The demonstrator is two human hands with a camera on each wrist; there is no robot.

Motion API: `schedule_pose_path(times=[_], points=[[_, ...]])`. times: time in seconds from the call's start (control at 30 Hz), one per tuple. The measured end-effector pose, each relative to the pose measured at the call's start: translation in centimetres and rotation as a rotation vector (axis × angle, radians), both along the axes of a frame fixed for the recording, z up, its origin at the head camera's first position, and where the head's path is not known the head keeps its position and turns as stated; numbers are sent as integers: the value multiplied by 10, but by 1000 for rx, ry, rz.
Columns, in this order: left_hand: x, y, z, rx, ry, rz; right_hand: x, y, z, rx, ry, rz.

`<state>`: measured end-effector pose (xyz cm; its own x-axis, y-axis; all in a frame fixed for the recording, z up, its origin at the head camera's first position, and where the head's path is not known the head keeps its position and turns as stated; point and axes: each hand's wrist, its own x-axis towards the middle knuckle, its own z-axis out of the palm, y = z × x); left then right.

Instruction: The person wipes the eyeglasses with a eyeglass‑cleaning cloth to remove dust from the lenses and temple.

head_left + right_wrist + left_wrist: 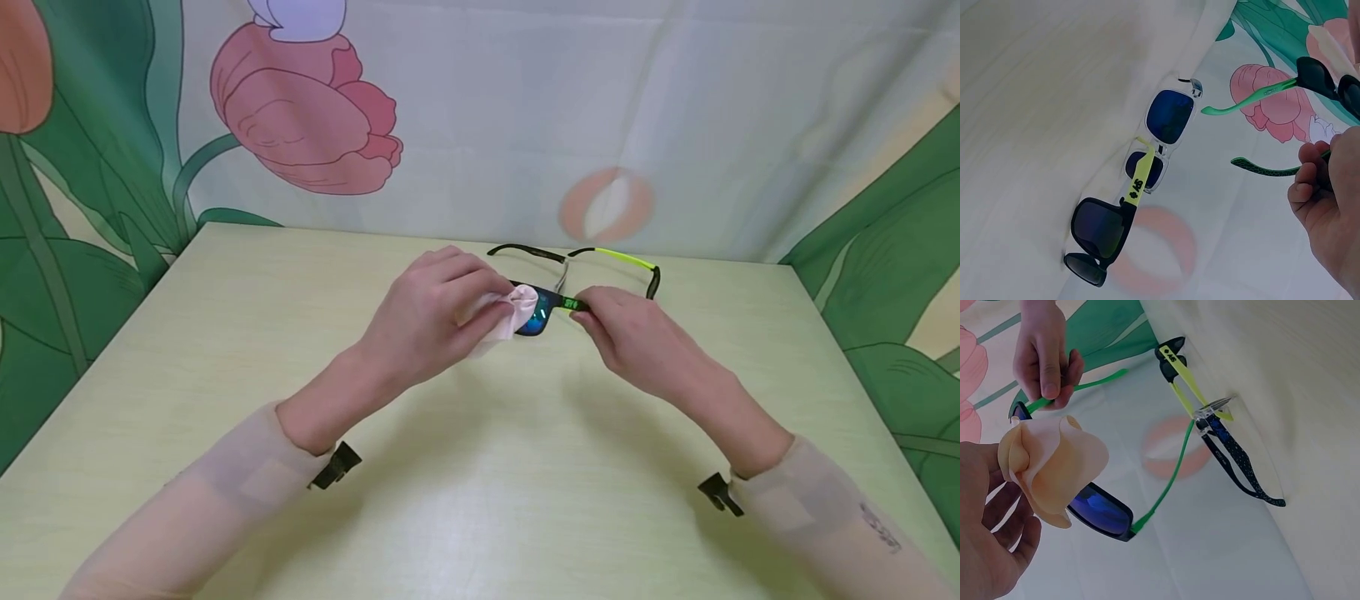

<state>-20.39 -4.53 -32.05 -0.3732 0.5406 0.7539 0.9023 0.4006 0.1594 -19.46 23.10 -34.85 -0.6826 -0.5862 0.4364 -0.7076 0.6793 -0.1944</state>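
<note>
Held up above the table is a pair of dark-framed sunglasses [538, 315] with blue mirrored lenses and green temples. My right hand [643, 340] pinches one temple near its hinge. In my left hand [431, 321] is a pale pinkish cloth [522, 307], gripped between thumb and fingers against a lens. The left wrist view shows the cloth [1054, 465] bunched over the middle of the frame, with a blue lens [1100, 509] below it. From the right wrist, the right hand [1329, 206] grips the patterned temple, and the other green temple [1250, 100] stands unfolded.
Behind, at the table's far edge, lie two more pairs: clear-framed sunglasses [1170, 117] with blue lenses, and black sunglasses [1102, 230] with yellow-green temples. A curtain [480, 125] printed with flowers hangs behind the pale table [487, 500].
</note>
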Motion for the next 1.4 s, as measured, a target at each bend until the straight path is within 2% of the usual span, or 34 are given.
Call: schedule_pose_path(times=[0.2,0.43,0.67,1.03,1.2,1.4], points=[[5,7,-2,2,21,-27,-2,-3,-6,-14,25,35],[6,8,-3,-2,41,-30,-2,-3,-7,6,14,22],[6,2,0,-10,47,-10,-4,2,-3,-1,-30,20],[5,-11,0,-34,13,30,-5,10,-1,-8,-58,2],[4,-16,1,-14,18,21,-5,14,-3,-21,-32,10],[5,-20,3,32,28,7,-5,20,-4,-42,-66,-20]])
